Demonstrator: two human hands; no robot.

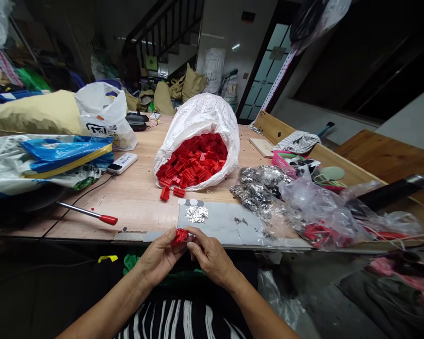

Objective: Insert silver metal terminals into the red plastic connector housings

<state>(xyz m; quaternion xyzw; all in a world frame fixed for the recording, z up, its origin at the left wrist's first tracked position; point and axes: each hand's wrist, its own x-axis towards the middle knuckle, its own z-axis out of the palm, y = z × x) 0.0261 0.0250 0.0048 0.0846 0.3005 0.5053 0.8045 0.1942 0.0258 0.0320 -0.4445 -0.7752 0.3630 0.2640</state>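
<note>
Just over the table's front edge, my left hand [162, 256] is closed around a red plastic part [180, 237]. My right hand [208, 254] meets it from the other side, thumb and fingertips pinched at the part's right end. Whether a small piece sits in that pinch is too small to tell. Beyond the hands, a pile of small shiny metal pieces [197, 214] lies on a grey sheet [226, 221]. Behind it, a white woven sack [212, 110] lies with its mouth toward me, full of red plastic parts [198, 160]. Two loose red parts [165, 193] rest before its mouth.
Clear plastic bags [304, 197], some with dark metal pieces [257, 183], crowd the right beside a wooden tray [339, 162]. A red-tipped metal lever [108, 219] juts in at left. A white power bank [123, 163] with a cable lies near packed bags [49, 160].
</note>
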